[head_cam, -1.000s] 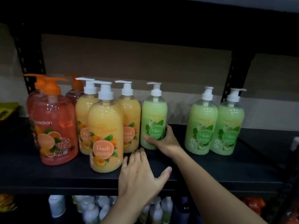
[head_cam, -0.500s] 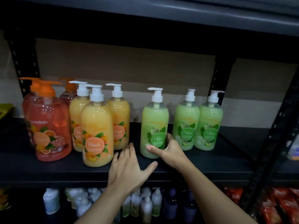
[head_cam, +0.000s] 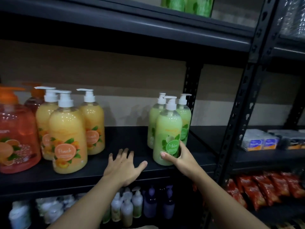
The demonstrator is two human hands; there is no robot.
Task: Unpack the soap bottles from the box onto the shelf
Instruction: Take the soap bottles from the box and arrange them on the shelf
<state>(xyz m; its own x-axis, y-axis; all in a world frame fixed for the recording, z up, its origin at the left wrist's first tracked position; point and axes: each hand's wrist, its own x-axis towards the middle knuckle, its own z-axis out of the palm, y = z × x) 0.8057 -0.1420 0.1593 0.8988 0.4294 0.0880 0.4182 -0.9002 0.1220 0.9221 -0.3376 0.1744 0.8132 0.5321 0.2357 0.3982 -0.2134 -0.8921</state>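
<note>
The step in hand looks like the setting-down of a green melon bottle (head_cam: 167, 128) on the shelf (head_cam: 125, 138). It stands upright near the front edge, with two more green bottles (head_cam: 153, 123) just behind it at its eleven and one o'clock.

The right hand (head_cam: 179, 157) grasps its lower body, thumb across the front beneath the label and fingers curled round the far side. The forearm reaches in from five o'clock.

The left hand (head_cam: 123, 166) lies released, palm down and fingers spread on the bare board, at the bottle's eight o'clock. The peach bottles (head_cam: 67, 138) stand at ten o'clock from it.

The base seems to rest on the board, though the dim light leaves that unsure. The next move probably calls for letting go gently so the bottle does not tip, then returning to the box, which is out of view.
</note>
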